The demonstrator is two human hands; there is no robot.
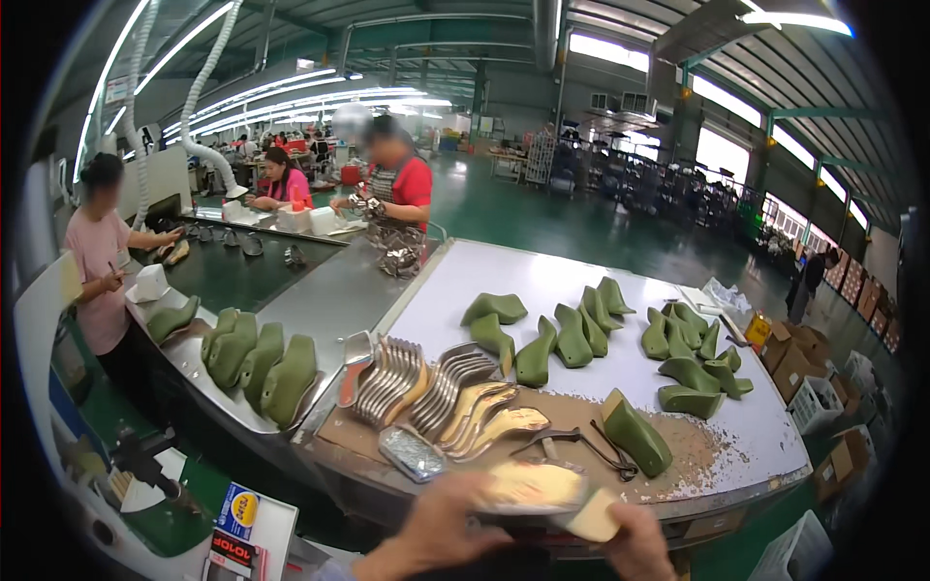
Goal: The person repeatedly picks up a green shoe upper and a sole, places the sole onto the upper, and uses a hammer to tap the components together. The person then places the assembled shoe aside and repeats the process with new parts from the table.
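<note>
Low at the front, my left hand (441,528) is closed on a pale insole (533,484) with a patchy yellow surface and a shiny edge. My right hand (637,542) pinches a smooth cream-coloured piece (594,518) at the insole's right end. Whether the two pieces are joined I cannot tell. Just beyond my hands lie a hammer (547,443) and dark pincers (610,457). Beside them rests a green shoe last (635,438). Stacked metallic insoles (387,378) stand to the left, several with yellow tops (499,426). In front sits a silvery block (412,453).
Several green lasts (572,334) are spread over the white table (455,281), with crumbs on its brown board (693,441). More lasts (291,382) fill a tray at left. Co-workers (397,179) stand along a conveyor (262,266). Cardboard boxes (790,353) and a white crate (817,405) are at right.
</note>
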